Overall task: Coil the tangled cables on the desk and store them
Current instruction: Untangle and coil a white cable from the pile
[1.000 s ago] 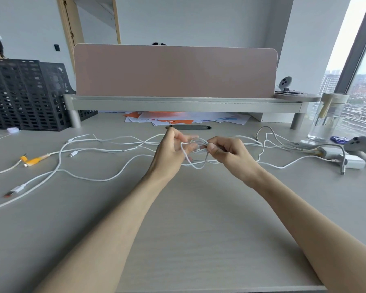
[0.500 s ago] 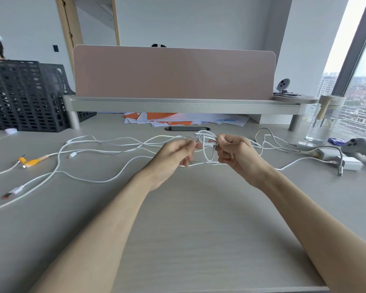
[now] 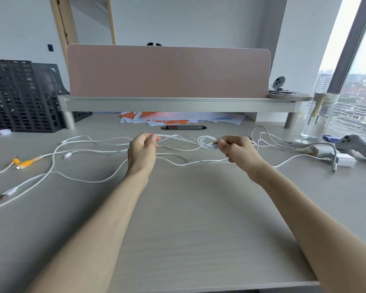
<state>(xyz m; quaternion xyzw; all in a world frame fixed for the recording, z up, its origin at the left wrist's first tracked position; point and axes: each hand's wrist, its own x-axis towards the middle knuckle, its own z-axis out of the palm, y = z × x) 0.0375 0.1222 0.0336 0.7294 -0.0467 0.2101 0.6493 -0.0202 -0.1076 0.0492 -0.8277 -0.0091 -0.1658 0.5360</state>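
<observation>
Several white cables lie tangled across the grey desk. My right hand is shut on a small coil of white cable, a few loops wide, held just above the desk. My left hand pinches the same cable's free run about a hand's width left of the coil. The strand stretches between both hands. Loose plug ends lie at the left: a white USB plug and a red-tipped one.
A yellow-orange connector lies far left. A black mesh organiser stands back left. A monitor shelf with a pink divider spans the back, papers under it. At right sit a white charger, a grey controller and a glass jar.
My hands have drawn apart: the left slid leftward along the cable, the right moved right holding the small coil, which has gathered another loop.
</observation>
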